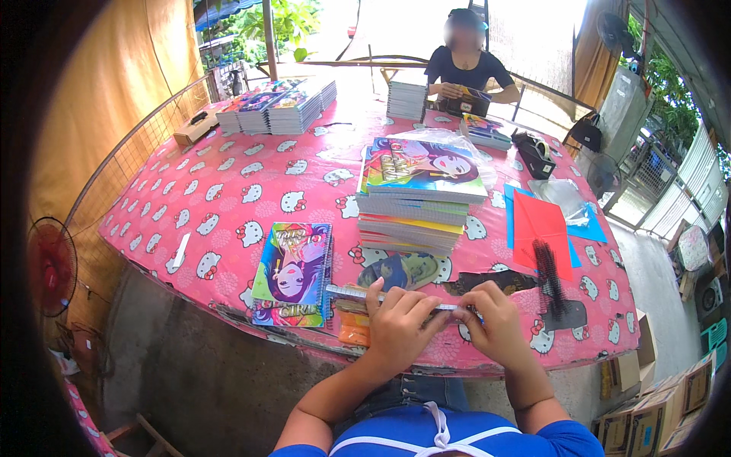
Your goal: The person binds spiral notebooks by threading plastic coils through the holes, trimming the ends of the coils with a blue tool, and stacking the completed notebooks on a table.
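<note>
Near the table's front edge, my left hand (401, 318) is closed round a notebook (346, 291), which I see almost edge-on as a thin pale strip. My right hand (491, 320) pinches at the notebook's right end; a small dark bit shows at those fingertips, too small to name. To the left lie spiral-bound notebooks (292, 266) with colourful illustrated covers, stacked slightly askew. Beyond my hands rises a tall stack of notebooks (415, 206). Loose black spiral coils (550, 278) lie in a heap to the right of my right hand.
An orange item (354, 329) and a camouflage-patterned piece (400, 270) lie by my left hand. Red sheets (539, 228) and a tape dispenser (534, 156) are on the right. Notebook piles (293, 114) stand far left. Across the table sits a person (466, 72) handling a notebook.
</note>
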`<state>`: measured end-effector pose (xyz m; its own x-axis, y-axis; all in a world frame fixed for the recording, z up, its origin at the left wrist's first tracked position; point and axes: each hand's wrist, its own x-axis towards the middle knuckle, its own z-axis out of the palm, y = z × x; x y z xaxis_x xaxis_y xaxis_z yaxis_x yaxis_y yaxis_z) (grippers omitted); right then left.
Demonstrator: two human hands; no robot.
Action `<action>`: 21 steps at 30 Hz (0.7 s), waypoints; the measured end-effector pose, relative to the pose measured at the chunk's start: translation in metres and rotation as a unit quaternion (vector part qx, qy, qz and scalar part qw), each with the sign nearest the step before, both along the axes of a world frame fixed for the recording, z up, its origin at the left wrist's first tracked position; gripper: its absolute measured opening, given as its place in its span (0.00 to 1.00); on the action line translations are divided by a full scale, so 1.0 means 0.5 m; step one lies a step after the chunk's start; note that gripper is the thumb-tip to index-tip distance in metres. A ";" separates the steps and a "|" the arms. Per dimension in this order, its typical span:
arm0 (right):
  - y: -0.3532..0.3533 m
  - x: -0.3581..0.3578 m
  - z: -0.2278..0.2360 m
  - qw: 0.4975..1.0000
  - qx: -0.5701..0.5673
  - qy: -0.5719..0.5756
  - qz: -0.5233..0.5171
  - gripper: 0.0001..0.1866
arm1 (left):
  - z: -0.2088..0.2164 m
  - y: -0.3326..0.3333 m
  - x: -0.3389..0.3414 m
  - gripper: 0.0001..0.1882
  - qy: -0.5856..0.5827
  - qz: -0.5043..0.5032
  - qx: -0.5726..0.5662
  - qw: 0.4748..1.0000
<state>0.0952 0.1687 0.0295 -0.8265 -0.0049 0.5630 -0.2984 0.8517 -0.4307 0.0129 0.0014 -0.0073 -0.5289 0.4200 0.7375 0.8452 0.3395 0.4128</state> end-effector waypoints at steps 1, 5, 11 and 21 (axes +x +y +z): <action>0.000 0.003 -0.002 1.000 0.004 -0.022 0.008 0.09 | -0.002 -0.003 0.000 0.13 -0.002 -0.002 -0.002 1.000; -0.005 0.004 0.013 0.999 -0.016 -0.036 -0.010 0.10 | -0.013 -0.002 0.000 0.13 0.004 0.000 0.009 1.000; 0.086 -0.095 0.041 0.983 -0.049 -0.118 0.135 0.17 | -0.030 -0.019 0.010 0.14 0.023 0.004 0.022 0.999; 0.063 -0.241 -0.186 0.959 0.198 -0.186 0.079 0.15 | 0.020 -0.021 0.000 0.16 -0.036 -0.015 0.059 0.998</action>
<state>-0.0255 0.2000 -0.0637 -0.9410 -0.2999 0.1570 -0.3262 0.9272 -0.1841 0.0128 -0.0094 0.0028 -0.5705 0.3492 0.7434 0.8211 0.2607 0.5077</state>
